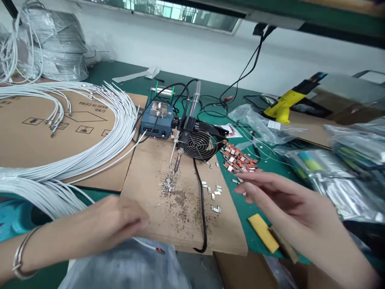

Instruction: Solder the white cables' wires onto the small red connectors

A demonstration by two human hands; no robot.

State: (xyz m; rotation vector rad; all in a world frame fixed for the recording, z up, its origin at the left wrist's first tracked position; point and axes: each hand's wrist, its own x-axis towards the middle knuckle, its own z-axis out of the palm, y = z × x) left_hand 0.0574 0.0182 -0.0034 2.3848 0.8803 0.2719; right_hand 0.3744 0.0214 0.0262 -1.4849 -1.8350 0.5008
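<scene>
My left hand (120,220) hovers over the front left of a cardboard sheet (147,168), its fingers curled and blurred; what they hold, if anything, is hidden. Below it, a white cable with a red-and-black end (160,251) lies over a plastic bag. My right hand (279,200) is at the right, thumb and fingers apart, nothing between them, near small silver metal pieces (217,191) and a pile of orange-red parts (239,158). A soldering iron in a stand (189,116) points down at a heap of solder bits (168,184).
White cables (120,116) are bundled on cardboard at the left. Behind the sheet stand a blue soldering station (156,122) and a round black fan (200,144). A yellow heat gun (282,105), bagged parts (345,180) and a yellow sponge (263,233) occupy the right.
</scene>
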